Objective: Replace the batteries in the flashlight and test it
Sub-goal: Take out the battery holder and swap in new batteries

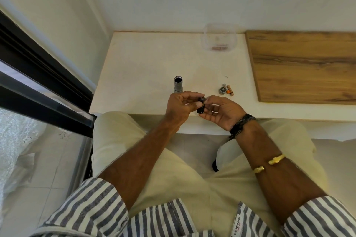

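Note:
A grey flashlight body (pixel 178 84) stands upright on the white table (pixel 146 67), its open dark end facing up. Just in front of it, my left hand (pixel 181 107) and my right hand (pixel 221 112) meet over the table's front edge, both gripping a small black battery holder (pixel 201 105). Most of the holder is hidden by my fingers. To the right lie the round grey tail cap (pixel 222 90) and two small batteries (pixel 229 89), one grey and one orange, side by side.
A clear plastic container (pixel 218 37) stands at the back of the table near the wall. A wooden board (pixel 304 67) covers the table's right part. A dark window frame (pixel 38 75) runs along the left. My lap is below the table edge.

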A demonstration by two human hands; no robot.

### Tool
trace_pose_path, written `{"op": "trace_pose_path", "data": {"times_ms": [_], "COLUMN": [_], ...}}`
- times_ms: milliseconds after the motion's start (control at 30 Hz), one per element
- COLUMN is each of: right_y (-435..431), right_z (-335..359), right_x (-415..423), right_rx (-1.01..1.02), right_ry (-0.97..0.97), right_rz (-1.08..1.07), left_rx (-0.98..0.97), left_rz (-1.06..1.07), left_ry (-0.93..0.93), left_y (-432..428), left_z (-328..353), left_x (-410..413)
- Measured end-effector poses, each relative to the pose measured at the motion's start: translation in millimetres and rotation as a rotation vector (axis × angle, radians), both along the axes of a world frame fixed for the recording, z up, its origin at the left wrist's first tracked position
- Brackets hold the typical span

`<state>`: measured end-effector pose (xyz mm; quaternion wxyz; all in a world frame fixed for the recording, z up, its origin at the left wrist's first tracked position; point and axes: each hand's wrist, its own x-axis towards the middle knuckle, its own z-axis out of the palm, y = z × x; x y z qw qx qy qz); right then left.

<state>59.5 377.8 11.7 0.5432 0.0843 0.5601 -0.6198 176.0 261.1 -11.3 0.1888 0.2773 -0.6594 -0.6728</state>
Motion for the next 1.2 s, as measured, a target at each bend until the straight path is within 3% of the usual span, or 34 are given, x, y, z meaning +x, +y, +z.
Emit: {"op": "trace_pose_path", "data": {"times_ms": [167, 367, 567, 700, 867, 1033, 1200], "right_y": [1.4, 1.0, 3.0, 3.6, 2.1, 11.2, 19.1], "right_z": [3.5, 4.7, 5.2, 4.6, 0.6, -2.5, -12.4], "right_x": [-3.5, -4.3, -4.0, -2.8, -4.7, -25.6, -50.4], "right_rx": [0.035, 0.033, -0.022, -0.012, -0.004, -0.037, 0.022], "right_ry": [-0.114, -0.096, 0.051, 0.307, 0.598, 0.573, 0.545], "right_rz": [-0.017, -0.029, 0.010, 0.042, -0.067, -0.272, -0.519], "left_rx": [-0.039, 0.057, 0.121, 0.185, 0.351, 0.628, 0.741], "left_rz": [-0.025, -0.002, 0.062, 0.091, 0.134, 0.074, 0.081], "left_ry": [0.001, 0.024, 0.048, 0.050, 0.005, -0.012, 0.030], "left_y": [5.6, 7.1, 6.6, 6.7, 7.3, 5.6, 5.6], "left_z": [-3.5, -2.4, -0.3, -0.3, -2.0, -4.4, -5.9], "left_x": [0.8, -0.7, -1.4, -2.5, -5.7, -8.6, -13.6]}}
